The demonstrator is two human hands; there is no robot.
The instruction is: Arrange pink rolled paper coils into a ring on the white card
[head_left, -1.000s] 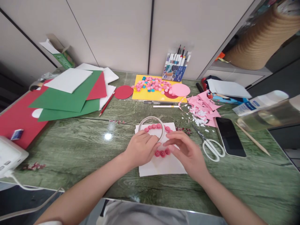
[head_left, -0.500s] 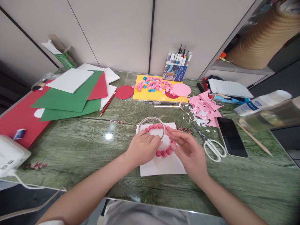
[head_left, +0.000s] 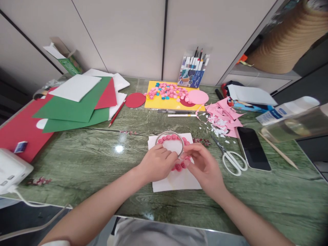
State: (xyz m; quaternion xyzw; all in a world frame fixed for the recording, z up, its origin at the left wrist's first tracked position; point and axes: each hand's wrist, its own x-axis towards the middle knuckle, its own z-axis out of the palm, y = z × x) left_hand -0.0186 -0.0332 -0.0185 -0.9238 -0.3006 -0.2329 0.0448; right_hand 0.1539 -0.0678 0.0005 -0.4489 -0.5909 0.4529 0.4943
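Note:
My left hand is closed on the lower edge of a thin greyish ring, which looks like a narrow roll of tape. The ring is tilted above a circle of pink paper coils. These coils lie on a stack of white paper sheets, partly hidden by both hands. Close to the ring's right side, my right hand has curved fingers, with the thumb and fingertips apart. Its thumb is over the coils at the right; I see nothing held in it.
Behind are a yellow sheet with small coils, a red disc and a marker box. To the right lie scissors, pink scraps and a phone. Green sheets and a white charger are left.
The ring has moved slightly right and down toward the paper coils, along with my left hand. My right hand's fingers have curled a little and come closer to the ring.

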